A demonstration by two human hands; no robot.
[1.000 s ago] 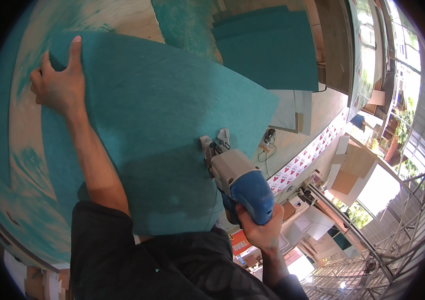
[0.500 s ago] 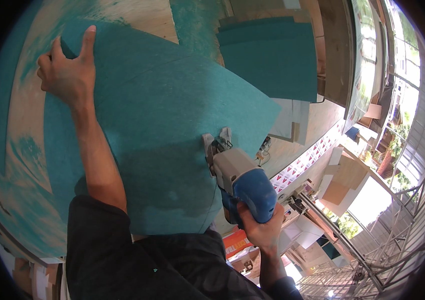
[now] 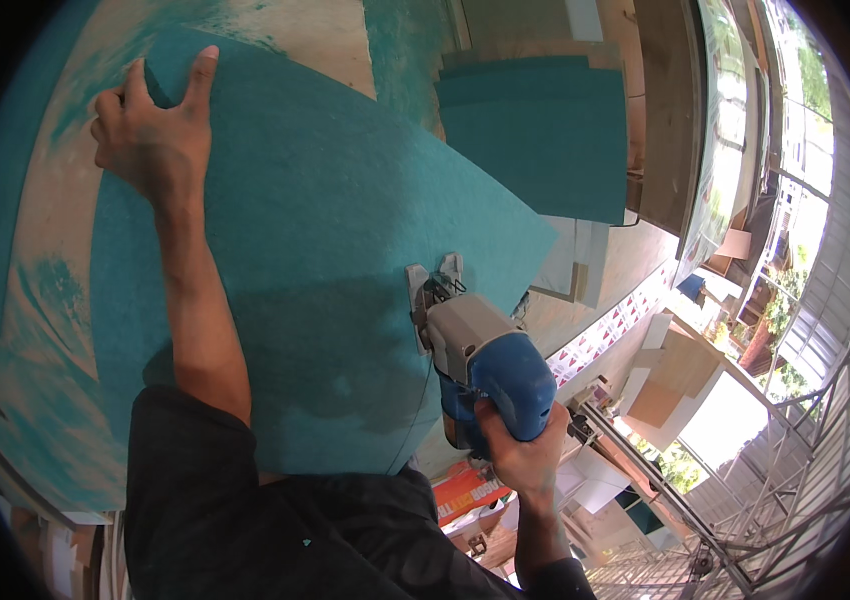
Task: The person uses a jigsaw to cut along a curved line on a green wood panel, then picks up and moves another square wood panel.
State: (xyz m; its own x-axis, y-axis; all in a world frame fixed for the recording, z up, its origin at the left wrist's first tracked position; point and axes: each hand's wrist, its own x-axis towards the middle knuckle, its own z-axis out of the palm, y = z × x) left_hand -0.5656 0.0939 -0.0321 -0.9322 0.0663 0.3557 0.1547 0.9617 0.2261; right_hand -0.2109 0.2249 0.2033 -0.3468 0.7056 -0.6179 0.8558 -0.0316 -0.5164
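At four o'clock on the teal panel [image 3: 315, 200], lying over a paint-smeared board [image 3: 53, 220], sits a blue-and-grey jigsaw [image 3: 470, 325], right hand [image 3: 527, 450] wrapped around its rear handle [image 3: 517, 375], while at ten o'clock the left hand [image 3: 157, 135] splays, thumb and fingers [image 3: 135, 82] wide apart, over the panel's corner, forearm [image 3: 200, 310] extended.

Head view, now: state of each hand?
Left hand: open, thumb spread from fingers, at the teal sheet's edge.
Right hand: closed around the blue-and-grey jigsaw.
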